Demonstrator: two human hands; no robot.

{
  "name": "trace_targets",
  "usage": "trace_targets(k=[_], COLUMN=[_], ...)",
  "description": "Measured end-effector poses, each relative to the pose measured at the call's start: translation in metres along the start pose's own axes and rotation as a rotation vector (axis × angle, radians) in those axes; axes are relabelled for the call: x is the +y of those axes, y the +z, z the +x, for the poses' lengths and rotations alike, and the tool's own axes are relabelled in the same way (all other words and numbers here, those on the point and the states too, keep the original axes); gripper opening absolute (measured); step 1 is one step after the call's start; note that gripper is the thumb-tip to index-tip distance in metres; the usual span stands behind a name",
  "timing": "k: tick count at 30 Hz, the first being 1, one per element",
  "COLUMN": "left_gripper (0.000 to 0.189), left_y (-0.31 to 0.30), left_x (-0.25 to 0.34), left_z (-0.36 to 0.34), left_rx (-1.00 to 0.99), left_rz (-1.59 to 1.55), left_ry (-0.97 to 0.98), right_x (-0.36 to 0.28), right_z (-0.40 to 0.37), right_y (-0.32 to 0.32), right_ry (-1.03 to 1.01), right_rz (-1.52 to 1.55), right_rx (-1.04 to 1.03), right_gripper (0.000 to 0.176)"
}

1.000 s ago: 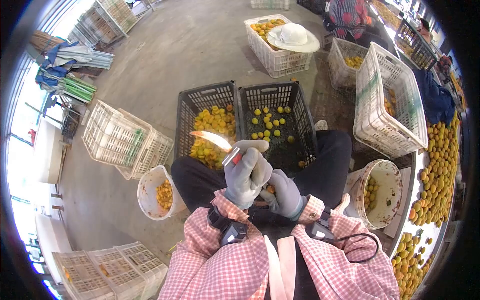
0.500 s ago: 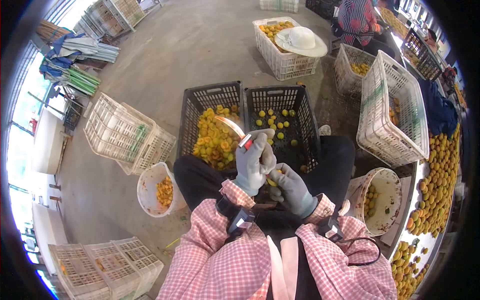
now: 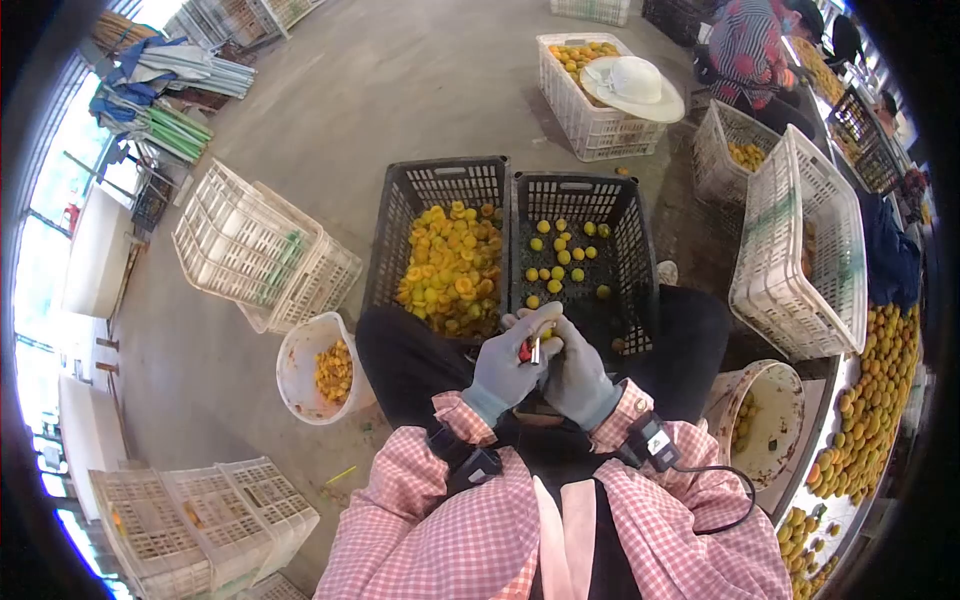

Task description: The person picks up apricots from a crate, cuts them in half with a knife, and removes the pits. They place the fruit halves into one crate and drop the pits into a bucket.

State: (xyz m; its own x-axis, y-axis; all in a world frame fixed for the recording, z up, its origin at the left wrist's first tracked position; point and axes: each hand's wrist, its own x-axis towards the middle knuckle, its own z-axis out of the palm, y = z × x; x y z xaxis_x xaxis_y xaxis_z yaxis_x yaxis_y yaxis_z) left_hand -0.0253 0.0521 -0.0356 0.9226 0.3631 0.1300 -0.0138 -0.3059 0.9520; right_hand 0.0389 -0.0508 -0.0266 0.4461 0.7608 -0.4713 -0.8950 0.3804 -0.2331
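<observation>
Grip first: your left hand (image 3: 503, 368) is curled closed around a knife (image 3: 530, 350), of which only a bit of red handle and a short strip of metal show between the gloved fingers. Your right hand (image 3: 578, 376) is pressed against the left, its fingers bent inward at the knife. What it holds, if anything, is hidden by the gloves, so you cannot tell from this view.

Both hands sit over your lap, just behind the near rims of two black crates. The left crate (image 3: 440, 176) is well filled with cut orange fruit. The right crate (image 3: 632, 232) holds a few scattered yellow fruits. A white bucket (image 3: 291, 352) with fruit pieces stands by your left knee, and another bucket (image 3: 778, 388) stands by your right.
</observation>
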Motion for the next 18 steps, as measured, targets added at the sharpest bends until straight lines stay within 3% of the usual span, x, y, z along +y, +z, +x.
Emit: trace_targets(k=[1, 2, 5, 7, 8, 10, 11, 13, 14, 16, 18], left_gripper=[0.036, 0.035, 0.033, 0.032, 0.029, 0.027, 0.024, 0.023, 0.023, 0.027, 0.031], left_y=[-0.003, -0.007, -0.009, -0.009, -0.010, -0.014, -0.018, -0.027, -0.032, -0.043, -0.053], left_x=[-0.004, -0.008, -0.016, -0.014, -0.009, -0.008, -0.010, -0.021, -0.033, -0.061, -0.072], left_z=[0.000, 0.000, 0.005, 0.008, 0.012, 0.021, 0.025, 0.033, 0.035, 0.042, 0.050], left_rx=[0.006, 0.035, 0.132, 0.198, 0.242, 0.285, 0.313, 0.345, 0.371, 0.419, 0.477], left_rz=[-0.004, -0.118, -0.351, -0.465, -0.542, -0.622, -0.691, -0.762, -0.862, -1.004, -1.051], left_ry=[-0.005, -0.066, -0.148, -0.169, -0.272, -0.373, -0.470, -0.569, -0.541, -0.450, -0.533], right_x=[-0.001, -0.001, 0.004, 0.023, 0.023, 0.018, 0.013, 0.000, -0.008, -0.012, -0.013], right_z=[-0.006, -0.011, -0.003, 0.016, 0.022, 0.029, 0.031, 0.041, 0.042, 0.053, 0.067], right_y=[0.005, 0.007, 0.005, -0.013, -0.016, -0.021, -0.022, -0.021, -0.007, -0.014, -0.027], right_ry=[0.006, -0.058, -0.073, -0.209, -0.206, -0.313, -0.312, -0.147, -0.040, 0.033, 0.104], right_rz=[-0.004, -0.270, -0.599, -0.398, -0.400, -0.718, -0.721, -0.700, -0.492, -0.401, -0.314], right_rx=[0.004, -0.035, -0.162, -0.133, -0.132, -0.124, -0.123, -0.246, -0.375, -0.254, -0.132], right_gripper=[0.034, 0.034, 0.034, 0.039, 0.039, 0.048, 0.048, 0.051, 0.053, 0.055, 0.058])
